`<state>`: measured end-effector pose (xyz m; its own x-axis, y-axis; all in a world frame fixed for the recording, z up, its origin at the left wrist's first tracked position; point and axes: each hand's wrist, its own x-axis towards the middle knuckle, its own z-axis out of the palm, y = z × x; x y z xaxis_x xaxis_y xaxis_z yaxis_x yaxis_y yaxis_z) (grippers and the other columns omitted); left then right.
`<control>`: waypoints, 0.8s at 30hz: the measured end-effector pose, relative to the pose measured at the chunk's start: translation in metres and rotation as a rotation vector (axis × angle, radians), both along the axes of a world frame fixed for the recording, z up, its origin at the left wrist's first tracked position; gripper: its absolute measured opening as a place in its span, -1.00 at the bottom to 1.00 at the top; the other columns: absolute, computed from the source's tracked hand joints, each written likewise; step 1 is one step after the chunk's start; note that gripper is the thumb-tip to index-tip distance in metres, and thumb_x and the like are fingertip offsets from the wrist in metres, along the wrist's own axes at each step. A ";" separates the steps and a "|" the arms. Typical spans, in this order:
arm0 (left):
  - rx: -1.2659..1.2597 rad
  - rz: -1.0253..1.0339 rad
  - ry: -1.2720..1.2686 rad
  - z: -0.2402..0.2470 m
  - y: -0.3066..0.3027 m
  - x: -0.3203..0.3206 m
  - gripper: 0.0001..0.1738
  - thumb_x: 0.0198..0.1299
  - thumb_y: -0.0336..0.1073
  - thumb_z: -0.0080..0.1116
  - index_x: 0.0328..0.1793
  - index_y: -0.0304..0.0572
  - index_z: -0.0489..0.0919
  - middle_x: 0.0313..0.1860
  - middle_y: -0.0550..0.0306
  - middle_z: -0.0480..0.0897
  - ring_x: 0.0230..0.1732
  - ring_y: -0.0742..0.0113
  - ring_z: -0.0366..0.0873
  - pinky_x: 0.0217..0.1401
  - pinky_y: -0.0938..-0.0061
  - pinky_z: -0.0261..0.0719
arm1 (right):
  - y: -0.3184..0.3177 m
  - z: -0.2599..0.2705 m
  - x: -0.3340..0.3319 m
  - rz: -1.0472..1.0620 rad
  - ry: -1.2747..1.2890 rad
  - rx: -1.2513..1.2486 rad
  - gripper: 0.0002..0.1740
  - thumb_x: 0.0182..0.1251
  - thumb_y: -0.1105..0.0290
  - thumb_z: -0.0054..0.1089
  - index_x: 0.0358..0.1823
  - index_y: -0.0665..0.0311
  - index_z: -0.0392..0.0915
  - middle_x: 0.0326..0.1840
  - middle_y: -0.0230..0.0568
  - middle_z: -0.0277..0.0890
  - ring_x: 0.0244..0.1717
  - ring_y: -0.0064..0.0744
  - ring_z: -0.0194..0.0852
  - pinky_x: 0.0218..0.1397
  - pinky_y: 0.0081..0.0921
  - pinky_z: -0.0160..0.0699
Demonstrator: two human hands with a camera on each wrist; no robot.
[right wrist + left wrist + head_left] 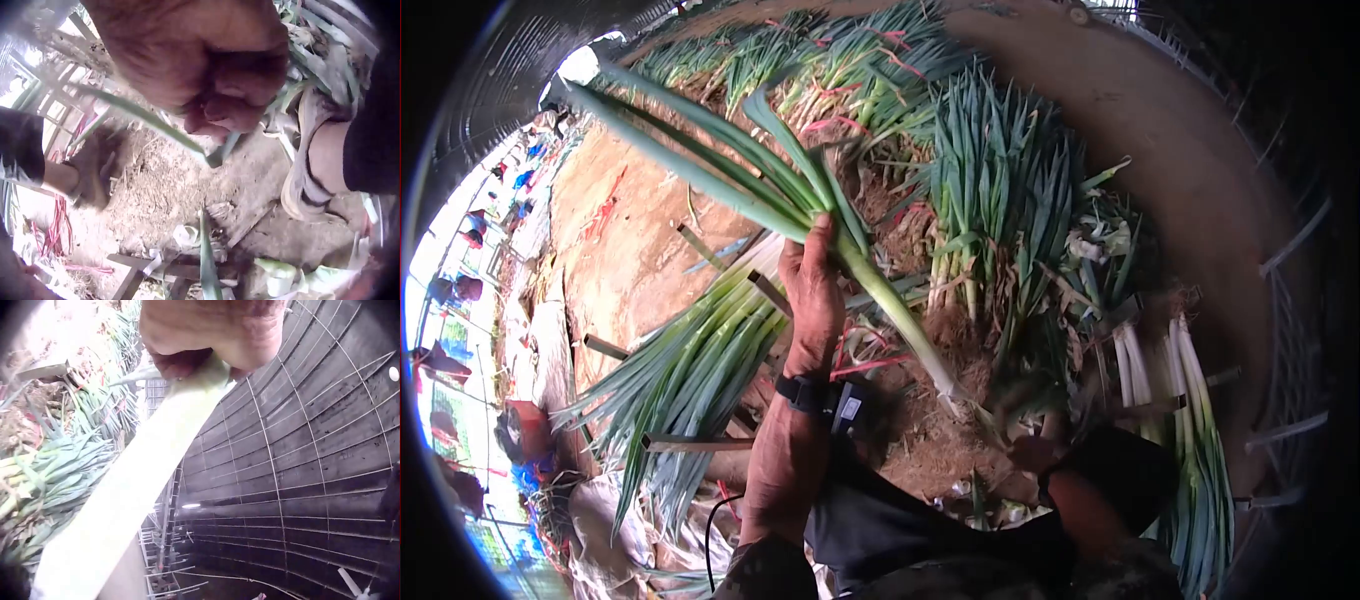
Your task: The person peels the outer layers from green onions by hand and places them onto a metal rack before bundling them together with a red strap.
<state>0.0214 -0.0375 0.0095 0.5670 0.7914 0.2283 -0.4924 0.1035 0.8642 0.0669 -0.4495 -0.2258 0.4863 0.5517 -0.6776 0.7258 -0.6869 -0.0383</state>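
My left hand (812,290) grips a long green onion (880,290) near where its leaves fan out. The leaves spread to the upper left, and the pale stalk slants down to the right toward a root end. In the left wrist view the white stalk (125,500) runs down from the curled fingers. Low and blurred in the head view, my right hand (1035,455) is close to the root end. The right wrist view has its fingers curled on a strip of green onion leaf (156,128), folded just below the fingertips.
Green onions (690,350) lie across a rack with upright posts at left. Unpeeled green onions (1000,180) stand ahead, with tied bundles (830,70) behind. White-stalked green onions (1190,390) rest at right. Leaf scraps (278,275) and a sandalled foot (312,162) are below.
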 end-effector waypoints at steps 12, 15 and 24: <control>-0.056 0.020 -0.089 0.004 0.006 0.001 -0.70 0.49 -0.18 0.06 0.16 -0.23 0.48 -0.22 0.15 0.62 -0.33 0.37 0.62 -0.30 0.49 0.64 | 0.118 0.159 0.039 -0.482 0.623 0.870 -0.51 0.45 0.17 0.27 0.31 0.25 0.52 -0.03 -0.18 0.71 -0.26 -0.48 0.68 -0.25 -0.53 0.64; -0.112 -0.006 -0.114 0.006 0.008 -0.004 -0.72 0.48 -0.19 0.06 0.13 -0.24 0.48 -0.23 0.11 0.62 -0.36 0.32 0.64 -0.33 0.45 0.68 | 0.138 0.170 0.018 -0.385 0.637 1.043 -0.66 0.47 0.33 0.24 0.19 0.29 0.58 -0.21 -0.24 0.68 -0.43 -0.60 0.57 -0.41 -0.59 0.55; 0.005 0.163 -0.036 -0.016 0.026 -0.009 -0.70 0.46 -0.19 0.09 -0.03 -0.34 0.56 -0.29 0.07 0.66 -0.41 0.23 0.65 -0.27 0.32 0.71 | 0.077 0.066 0.004 -0.049 0.094 1.037 -0.96 0.28 0.55 0.15 -0.29 0.36 0.56 -0.48 0.05 0.49 -0.42 0.03 0.57 -0.33 -0.22 0.50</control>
